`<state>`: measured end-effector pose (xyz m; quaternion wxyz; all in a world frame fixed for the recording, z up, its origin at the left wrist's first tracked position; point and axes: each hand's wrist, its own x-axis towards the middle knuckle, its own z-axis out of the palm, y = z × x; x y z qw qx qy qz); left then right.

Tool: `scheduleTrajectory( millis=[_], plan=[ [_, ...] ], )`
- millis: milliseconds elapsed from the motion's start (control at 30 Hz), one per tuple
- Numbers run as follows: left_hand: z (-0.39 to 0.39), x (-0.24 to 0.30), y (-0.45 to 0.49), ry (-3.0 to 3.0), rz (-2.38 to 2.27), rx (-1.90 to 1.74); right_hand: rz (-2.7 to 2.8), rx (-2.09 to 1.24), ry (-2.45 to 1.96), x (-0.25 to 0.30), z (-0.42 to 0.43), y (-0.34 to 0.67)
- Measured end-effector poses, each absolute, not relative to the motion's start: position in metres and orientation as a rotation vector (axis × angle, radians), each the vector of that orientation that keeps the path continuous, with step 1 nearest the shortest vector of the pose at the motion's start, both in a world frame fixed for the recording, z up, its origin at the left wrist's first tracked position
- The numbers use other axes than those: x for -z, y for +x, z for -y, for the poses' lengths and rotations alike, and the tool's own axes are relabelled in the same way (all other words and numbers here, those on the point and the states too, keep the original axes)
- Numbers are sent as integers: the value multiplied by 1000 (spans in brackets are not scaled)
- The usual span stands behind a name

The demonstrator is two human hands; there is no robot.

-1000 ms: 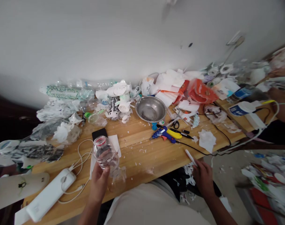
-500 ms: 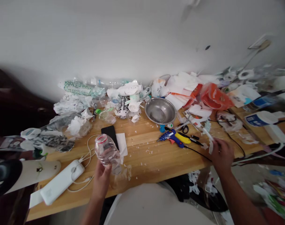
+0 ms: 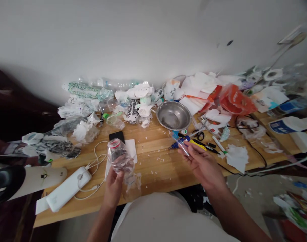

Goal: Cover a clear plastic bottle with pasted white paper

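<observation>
The left hand [image 3: 114, 186], its fingers wrapped partway round, holds a clear, rounded plastic bottle [image 3: 125, 164] with a red ring at its neck, tilted above the front edge of the wooden table [image 3: 149, 173], left of its middle. The right hand [image 3: 205, 166], thumb and fingers pinched together, grips a thin, translucent stick-like piece [image 3: 185, 149] over the front half of the table, just beside a blue-and-yellow glue gun [image 3: 200, 144]. Toward the table's back edge sits a round, shiny metal bowl [image 3: 174, 116], and a black, flat phone [image 3: 118, 136] lies behind the bottle.
</observation>
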<state>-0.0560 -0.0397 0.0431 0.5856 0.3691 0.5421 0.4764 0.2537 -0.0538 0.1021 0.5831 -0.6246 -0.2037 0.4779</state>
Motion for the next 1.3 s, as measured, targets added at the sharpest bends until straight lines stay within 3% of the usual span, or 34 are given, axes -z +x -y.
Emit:
scheduleTrajectory(
  millis=[233,533,1133,1300],
  plan=[
    [45,-43,-62,827,-1304,-1144,374,-1367,-1288,-98,43,226],
    [54,-33,-93,747,-1343,-1190,549,-1472,-1475,-61,42,188],
    [75,-35,-115,627,-1158,-1164,1419,-1003,-1539,-21,-11,99],
    [71,-44,-108,659,-1129,-1218,1587,-998,-1481,-25,17,89]
  ],
)
